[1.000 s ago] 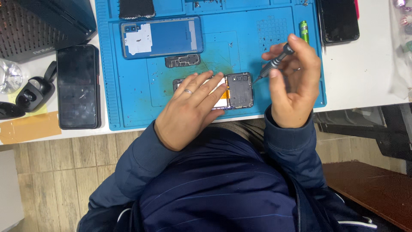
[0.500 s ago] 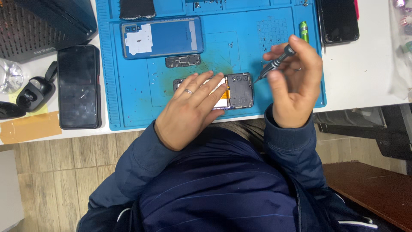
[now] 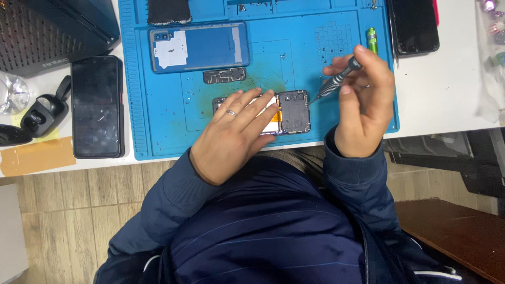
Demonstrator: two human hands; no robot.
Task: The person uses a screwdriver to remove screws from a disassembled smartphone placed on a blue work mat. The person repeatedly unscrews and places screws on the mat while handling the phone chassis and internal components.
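An opened phone (image 3: 292, 110) with its back off lies on a blue repair mat (image 3: 158, 137) near the front edge. My left hand (image 3: 234, 134), a ring on one finger, lies flat on the phone's left part and covers it. In my right hand (image 3: 365, 100) is a small grey screwdriver (image 3: 336, 81), its tip pointing down-left at the phone's upper right corner. A blue back cover (image 3: 200, 46) rests further up the mat. Below that cover sits a small dark inner bracket (image 3: 224, 75).
A dark phone (image 3: 97, 107) lies left of the mat, another (image 3: 415, 26) at the top right. A black earbud case (image 3: 44, 113), a green cylinder (image 3: 372, 39) and a dark perforated box (image 3: 47, 26) are also on the white table.
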